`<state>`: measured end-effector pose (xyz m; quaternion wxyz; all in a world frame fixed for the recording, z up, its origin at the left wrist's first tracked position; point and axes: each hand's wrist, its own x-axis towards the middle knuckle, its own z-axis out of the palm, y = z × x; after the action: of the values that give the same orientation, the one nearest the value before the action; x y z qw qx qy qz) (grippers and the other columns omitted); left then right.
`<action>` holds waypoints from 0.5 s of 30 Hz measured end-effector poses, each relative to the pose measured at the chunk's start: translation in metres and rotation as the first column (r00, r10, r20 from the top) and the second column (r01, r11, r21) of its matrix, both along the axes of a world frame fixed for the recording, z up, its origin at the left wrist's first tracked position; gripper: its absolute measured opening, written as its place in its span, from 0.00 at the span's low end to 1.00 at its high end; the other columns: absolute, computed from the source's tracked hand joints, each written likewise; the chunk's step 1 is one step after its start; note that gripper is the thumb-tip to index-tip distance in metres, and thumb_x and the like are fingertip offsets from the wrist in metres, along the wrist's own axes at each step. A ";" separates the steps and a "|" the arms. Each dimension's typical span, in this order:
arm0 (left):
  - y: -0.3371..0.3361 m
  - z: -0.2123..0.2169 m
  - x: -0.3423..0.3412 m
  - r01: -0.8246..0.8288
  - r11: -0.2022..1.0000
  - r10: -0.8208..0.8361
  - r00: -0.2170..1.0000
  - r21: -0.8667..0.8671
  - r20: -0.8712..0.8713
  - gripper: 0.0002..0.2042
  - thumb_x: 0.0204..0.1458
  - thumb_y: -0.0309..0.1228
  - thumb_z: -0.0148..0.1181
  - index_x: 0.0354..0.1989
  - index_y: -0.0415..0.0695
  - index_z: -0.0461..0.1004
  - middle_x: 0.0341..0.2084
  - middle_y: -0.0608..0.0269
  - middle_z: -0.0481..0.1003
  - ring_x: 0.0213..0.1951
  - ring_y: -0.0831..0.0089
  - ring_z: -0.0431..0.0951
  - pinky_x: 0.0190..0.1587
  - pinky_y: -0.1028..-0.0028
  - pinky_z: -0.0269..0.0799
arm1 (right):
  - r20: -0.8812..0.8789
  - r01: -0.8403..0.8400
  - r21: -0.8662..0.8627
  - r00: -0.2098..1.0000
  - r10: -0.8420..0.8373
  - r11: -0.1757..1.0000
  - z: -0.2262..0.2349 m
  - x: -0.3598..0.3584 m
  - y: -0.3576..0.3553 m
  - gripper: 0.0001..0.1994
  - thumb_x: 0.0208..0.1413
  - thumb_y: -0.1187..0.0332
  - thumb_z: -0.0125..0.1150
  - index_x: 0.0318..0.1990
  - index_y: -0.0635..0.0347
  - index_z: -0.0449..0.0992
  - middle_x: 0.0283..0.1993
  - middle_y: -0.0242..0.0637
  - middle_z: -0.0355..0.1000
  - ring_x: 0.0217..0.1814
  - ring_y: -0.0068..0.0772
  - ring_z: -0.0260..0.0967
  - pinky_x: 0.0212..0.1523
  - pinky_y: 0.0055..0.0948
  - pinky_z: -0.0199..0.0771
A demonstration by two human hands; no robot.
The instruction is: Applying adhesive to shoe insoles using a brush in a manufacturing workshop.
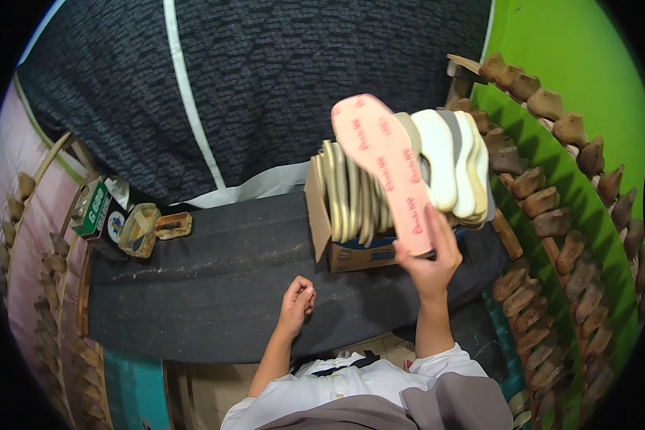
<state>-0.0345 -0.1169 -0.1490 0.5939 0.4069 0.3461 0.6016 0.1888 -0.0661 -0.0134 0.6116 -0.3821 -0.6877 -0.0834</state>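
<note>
A pink insole (380,161) with red printing is gripped at its narrow heel end by my right hand (433,259), thumb and fingers closed on it. It tilts up and away to the left, partly in front of a cardboard box (358,258) packed with upright soles. On the box's left side stand several cream and tan soles (342,197); on its right are white and grey ones (437,161). Loosely curled, my left hand (297,304) is over the dark table below the box, with nothing visible in its fingers.
The dark cloth-covered table (193,301) spans the middle. At its left end are a green and white can (97,211), a glue-stained tray (140,229) and a brush (172,225). Racks of wooden shoe lasts (548,222) line both sides. A black curtain (265,86) hangs behind.
</note>
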 end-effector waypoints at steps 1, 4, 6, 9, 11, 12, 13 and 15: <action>-0.002 0.001 -0.002 -0.019 1.000 0.019 1.000 -0.003 0.010 0.04 0.56 0.31 0.46 0.31 0.46 0.61 0.19 0.71 0.60 0.18 0.87 0.54 0.19 0.86 0.49 | 0.028 -0.036 -0.013 0.999 0.037 0.999 -0.007 -0.008 -0.002 0.33 0.30 0.68 0.72 0.49 0.69 0.69 0.48 0.50 0.69 0.49 0.45 0.69 0.50 0.33 0.69; -0.011 -0.002 -0.013 -0.114 0.991 0.105 0.987 0.064 0.118 0.07 0.57 0.34 0.45 0.38 0.46 0.61 0.28 0.66 0.64 0.25 0.84 0.61 0.24 0.84 0.59 | 0.084 -0.195 -0.087 0.976 0.202 0.977 -0.022 -0.040 -0.013 0.33 0.29 0.66 0.73 0.49 0.68 0.70 0.48 0.50 0.69 0.50 0.46 0.68 0.51 0.35 0.68; -0.016 0.005 -0.019 -0.210 0.971 0.192 0.970 0.111 0.151 0.11 0.58 0.38 0.43 0.42 0.46 0.60 0.32 0.63 0.64 0.31 0.81 0.64 0.29 0.80 0.62 | 0.109 -0.360 -0.153 0.919 0.378 0.920 -0.038 -0.064 -0.017 0.33 0.29 0.66 0.73 0.49 0.67 0.70 0.48 0.49 0.69 0.51 0.46 0.68 0.52 0.36 0.68; -0.029 0.002 -0.035 -0.377 0.924 0.330 0.866 0.059 0.375 0.32 0.54 0.59 0.31 0.57 0.46 0.52 0.47 0.53 0.64 0.50 0.65 0.65 0.48 0.66 0.64 | 0.124 -0.579 -0.263 0.773 0.622 0.772 -0.056 -0.100 -0.029 0.33 0.29 0.64 0.73 0.48 0.67 0.71 0.48 0.47 0.70 0.51 0.44 0.68 0.54 0.36 0.66; -0.037 -0.002 -0.052 -0.396 0.918 0.344 0.750 -0.033 0.565 0.40 0.49 0.67 0.24 0.61 0.45 0.51 0.53 0.49 0.61 0.55 0.54 0.63 0.58 0.57 0.57 | 0.115 -0.706 -0.323 0.632 0.767 0.630 -0.071 -0.122 -0.036 0.32 0.30 0.64 0.73 0.48 0.66 0.71 0.46 0.48 0.71 0.52 0.44 0.68 0.54 0.35 0.66; -0.041 0.009 -0.057 -0.417 0.909 0.341 0.759 0.011 0.555 0.40 0.50 0.66 0.23 0.61 0.46 0.52 0.53 0.50 0.62 0.53 0.54 0.65 0.56 0.58 0.60 | 0.090 -0.726 -0.370 0.593 0.800 0.580 -0.079 -0.132 -0.040 0.32 0.30 0.65 0.73 0.49 0.63 0.71 0.47 0.47 0.70 0.52 0.44 0.68 0.53 0.35 0.67; -0.047 0.008 -0.065 -0.451 0.892 0.360 0.731 0.014 0.580 0.39 0.50 0.65 0.23 0.61 0.46 0.53 0.53 0.50 0.63 0.52 0.54 0.65 0.55 0.59 0.61 | 0.068 -0.722 -0.411 0.585 0.809 0.557 -0.088 -0.142 -0.047 0.32 0.31 0.65 0.73 0.49 0.62 0.71 0.48 0.47 0.70 0.52 0.44 0.68 0.53 0.34 0.68; -0.056 0.002 -0.082 -0.497 0.867 0.388 0.700 0.019 0.600 0.38 0.51 0.64 0.23 0.61 0.47 0.53 0.52 0.50 0.63 0.52 0.54 0.66 0.54 0.59 0.62 | 0.044 -0.726 -0.448 0.564 0.824 0.521 -0.107 -0.158 -0.058 0.32 0.31 0.65 0.73 0.50 0.62 0.70 0.49 0.48 0.69 0.51 0.44 0.68 0.52 0.34 0.68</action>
<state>-0.1160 -0.1728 -0.1468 0.4682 0.1609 0.1813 0.8497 0.0307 -0.1239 -0.1199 0.4043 -0.1288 -0.8585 0.2880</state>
